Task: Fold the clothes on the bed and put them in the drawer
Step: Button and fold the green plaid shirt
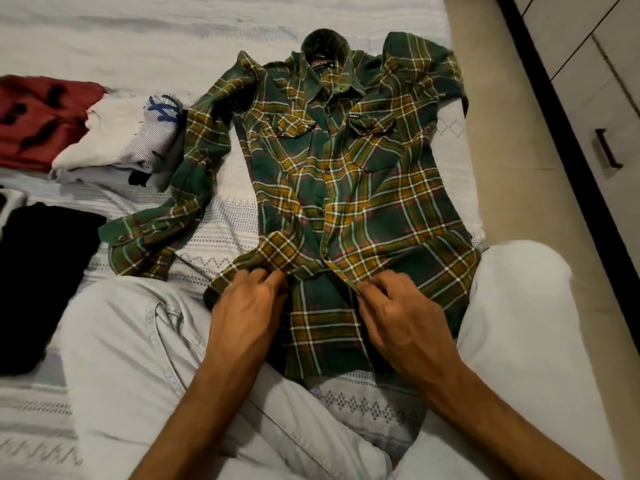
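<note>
Green-and-mustard plaid flannel shirt lies face up on the white patterned bed cover, collar toward 12 o'clock, hem toward the person at 6 o'clock. Upper buttons fastened; lower front panels parted. Left hand has fingers curled, pinching the left panel edge near the hem. Right hand has fingers bent close together, pinching the right panel edge just beside the placket. The 2 hands are near each other, apart. One sleeve trails toward 9 o'clock. At 9 to 10 o'clock: folded red garment, white printed garment, black garment. At 3 o'clock, white drawer front with dark handle.
</note>
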`<state>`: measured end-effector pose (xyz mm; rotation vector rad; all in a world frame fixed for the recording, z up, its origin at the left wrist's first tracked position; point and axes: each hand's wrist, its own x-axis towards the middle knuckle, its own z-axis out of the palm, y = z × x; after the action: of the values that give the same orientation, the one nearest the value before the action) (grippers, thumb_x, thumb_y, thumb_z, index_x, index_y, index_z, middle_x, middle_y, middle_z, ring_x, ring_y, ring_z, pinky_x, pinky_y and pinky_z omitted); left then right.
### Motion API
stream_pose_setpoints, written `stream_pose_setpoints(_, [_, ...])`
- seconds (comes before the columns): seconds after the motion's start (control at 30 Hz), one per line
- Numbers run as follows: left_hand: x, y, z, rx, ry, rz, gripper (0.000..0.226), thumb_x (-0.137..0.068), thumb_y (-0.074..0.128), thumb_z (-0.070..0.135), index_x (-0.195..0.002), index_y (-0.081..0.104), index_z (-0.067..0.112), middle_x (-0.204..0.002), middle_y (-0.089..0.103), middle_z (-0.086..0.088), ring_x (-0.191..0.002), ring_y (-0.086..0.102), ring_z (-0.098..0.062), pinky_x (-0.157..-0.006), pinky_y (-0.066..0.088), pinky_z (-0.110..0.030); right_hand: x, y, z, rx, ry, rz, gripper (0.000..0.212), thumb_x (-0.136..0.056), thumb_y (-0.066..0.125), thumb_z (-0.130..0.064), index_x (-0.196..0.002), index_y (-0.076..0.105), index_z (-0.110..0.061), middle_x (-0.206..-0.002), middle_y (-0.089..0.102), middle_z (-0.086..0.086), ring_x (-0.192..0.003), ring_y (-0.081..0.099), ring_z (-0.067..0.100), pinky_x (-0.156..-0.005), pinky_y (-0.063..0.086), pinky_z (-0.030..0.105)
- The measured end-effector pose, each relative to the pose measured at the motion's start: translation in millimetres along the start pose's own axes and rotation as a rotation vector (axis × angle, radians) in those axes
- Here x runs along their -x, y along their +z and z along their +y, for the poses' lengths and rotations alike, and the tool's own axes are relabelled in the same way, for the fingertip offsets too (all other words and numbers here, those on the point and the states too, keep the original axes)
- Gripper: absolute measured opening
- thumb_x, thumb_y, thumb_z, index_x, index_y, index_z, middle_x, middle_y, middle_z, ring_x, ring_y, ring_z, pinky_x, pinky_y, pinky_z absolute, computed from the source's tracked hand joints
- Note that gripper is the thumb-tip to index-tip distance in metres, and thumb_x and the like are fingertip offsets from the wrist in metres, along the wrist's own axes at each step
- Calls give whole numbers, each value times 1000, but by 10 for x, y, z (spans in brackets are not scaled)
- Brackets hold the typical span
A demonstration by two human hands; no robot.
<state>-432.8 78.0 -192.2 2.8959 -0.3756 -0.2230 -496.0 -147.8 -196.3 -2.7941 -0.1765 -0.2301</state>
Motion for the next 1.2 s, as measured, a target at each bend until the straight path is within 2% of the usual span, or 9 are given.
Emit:
stream_pose_setpoints(0.13, [78,16,-62,44,-40,-6,29,-105,57,32,-133,64,27,-119,65,-1,-112,56,-23,-85,51,-39,44,-5,-50,65,-63,-17,25,-84,84,-17,-103,78,-1,-81,69,15,-64,63,26,-54,54,31])
stream_pose_setpoints(0.23, [15,2,-29,-18,-40,-26,28,-105,55,36,-129,65,28,-118,65,1,-111,58,-24,-86,51,-41,98,-33,-52,63,-69,-102,23,-86,85,-21,-101,78,-5,-78,71,13,-60,66,26,-53,59,36])
stream_pose_setpoints(0.37, [-86,27,34,-41,-66,-42,28,-103,54,43,-118,61,20,-113,63,-2,-105,60,-25,-79,51,-40,122,-42,3,-43,27,-222,37,-111,42,-40,-131,66,-19,-115,72,4,-96,69,22,-87,58,34])
stream_pose_setpoints(0.5, [-110,50,50,-40,-45,-31,27,-97,56,46,-109,56,21,-102,61,-1,-96,59,-23,-66,40,-34,100,-43,10,-153,86,-275,37,-109,46,-39,-141,60,-25,-129,69,0,-109,66,17,-100,52,27])
stream_pose_setpoints(0.63, [-97,66,45,39,28,-14,20,-97,58,43,-99,53,23,-89,59,2,-76,51,-19,-63,37,-34,106,-50,20,-178,138,-241,30,-105,56,-40,-126,72,-25,-116,72,-2,-99,66,15,-91,56,29])
stream_pose_setpoints(0.77, [-48,45,8,388,162,-65,14,-92,70,34,-89,58,27,-78,63,7,-68,58,-12,-60,47,-36,108,-16,-1,-183,153,-263,26,-102,61,-44,-116,73,-25,-109,71,-3,-93,63,13,-83,56,29])
stream_pose_setpoints(0.87, [14,55,41,629,182,-148,10,-87,73,30,-84,64,27,-74,64,11,-59,58,-7,-54,41,-17,91,7,0,-240,171,-268,22,-101,65,-40,-112,73,-23,-105,71,-3,-91,62,12,-79,52,25])
stream_pose_setpoints(1.07, [-4,141,96,688,58,-269,11,-90,76,25,-82,69,27,-71,69,11,-55,60,-4,-52,42,-14,50,64,-1,-246,174,-319,20,-102,64,-35,-119,71,-26,-112,68,-6,-98,60,11,-85,54,29])
stream_pose_setpoints(1.2, [0,170,194,790,-57,-264,11,-91,75,33,-82,71,28,-75,70,7,-65,63,-15,-59,49,-28,45,102,-29,-251,239,-270,18,-100,64,-39,-110,72,-27,-100,68,-8,-86,59,8,-75,51,23])
